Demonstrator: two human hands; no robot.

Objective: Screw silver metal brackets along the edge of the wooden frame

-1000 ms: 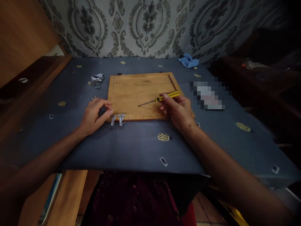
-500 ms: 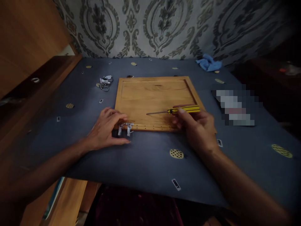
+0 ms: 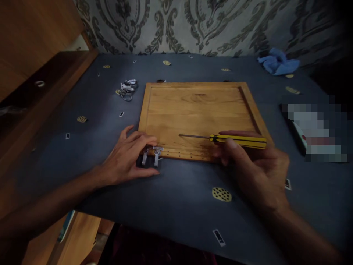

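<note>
A framed wooden panel (image 3: 198, 117) lies flat, with a row of small dark holes along its near edge. Two metal hinges (image 3: 157, 156) sit at its near left corner, their arms jutting past the edge. My left hand (image 3: 132, 156) rests at that corner, fingers on the wood and thumb spread below, framing the hinges without a visible grip on them. A yellow and black screwdriver (image 3: 238, 141) is held in my right hand (image 3: 259, 169) above the panel's right part, its shaft pointing left and level over the wood.
More metal hinges (image 3: 127, 89) lie in a small pile to the left behind the panel. A blue cloth (image 3: 279, 62) is at the back right of the covered table (image 3: 176, 209). A blurred-out dark packet (image 3: 317, 132) lies at the right, and a wooden ledge (image 3: 49, 110) borders the left.
The view has shifted and come closer to the panel. My right hand appears farther right and lower with the screwdriver. My left hand stays by the hinges.
</note>
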